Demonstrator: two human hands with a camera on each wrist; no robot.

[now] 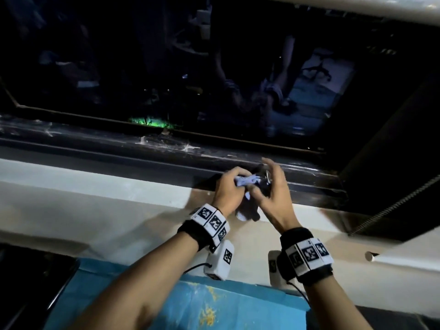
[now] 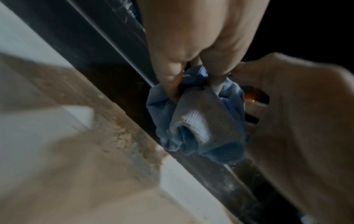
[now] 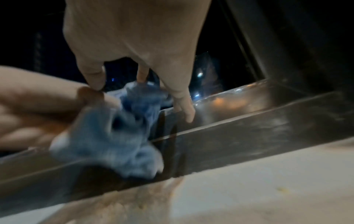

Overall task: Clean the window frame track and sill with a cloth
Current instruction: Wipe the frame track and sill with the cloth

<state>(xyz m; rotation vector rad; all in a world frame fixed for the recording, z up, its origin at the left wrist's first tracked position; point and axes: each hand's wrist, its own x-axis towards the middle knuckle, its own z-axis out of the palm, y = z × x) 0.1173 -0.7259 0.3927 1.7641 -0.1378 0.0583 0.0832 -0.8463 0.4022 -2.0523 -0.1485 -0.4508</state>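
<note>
With the left hand [image 1: 227, 186] clenched round the bunched blue cloth [image 1: 245, 181] at frame centre (right hand [image 1: 273, 186] loose-fingered beside it), refold to a clean face before pressing along the track [image 1: 142, 144].

The track [image 1: 166, 160] ran along behind the sill [image 1: 95, 194], with the window pane [image 1: 142, 67] behind it. Both hands met above the track's near edge: the left hand [image 1: 228, 189] held the bunched cloth [image 1: 245, 182], the right hand [image 1: 273, 186] just right of it.
</note>
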